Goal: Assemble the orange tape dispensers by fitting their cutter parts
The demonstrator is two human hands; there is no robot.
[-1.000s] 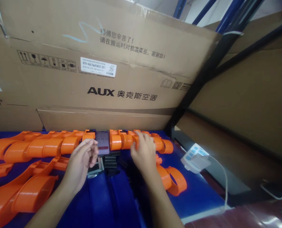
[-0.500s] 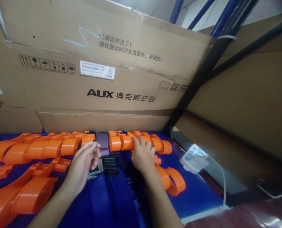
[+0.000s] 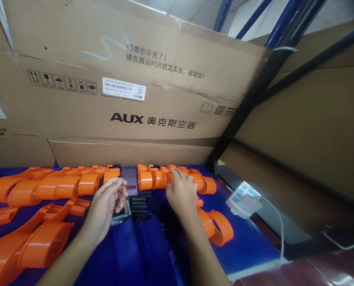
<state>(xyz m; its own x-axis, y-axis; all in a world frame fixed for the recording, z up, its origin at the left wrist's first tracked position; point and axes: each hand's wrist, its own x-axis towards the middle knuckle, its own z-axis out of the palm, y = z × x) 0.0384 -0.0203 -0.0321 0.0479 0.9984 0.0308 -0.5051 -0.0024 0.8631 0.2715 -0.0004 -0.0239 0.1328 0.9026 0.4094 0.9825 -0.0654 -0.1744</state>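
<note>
Head view: behind the phone (image 3: 130, 178), a carton (image 3: 84, 127) reads "AUX"; rightward, my right hand (image 3: 181, 194) spreads loosely over crosswise-lined orange rings (image 3: 145, 180); leftward, my left hand (image 3: 105, 204) curls, grip unclear.

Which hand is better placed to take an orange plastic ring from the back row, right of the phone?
Right, I'd judge: the right hand reaches in at those orange plastic rings, while the left hand is near the phone, fingers curled.

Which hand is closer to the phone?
Left. The left hand is close beside the phone, at its lower left; the right hand is farther away, to its right, at the orange pieces.
</note>
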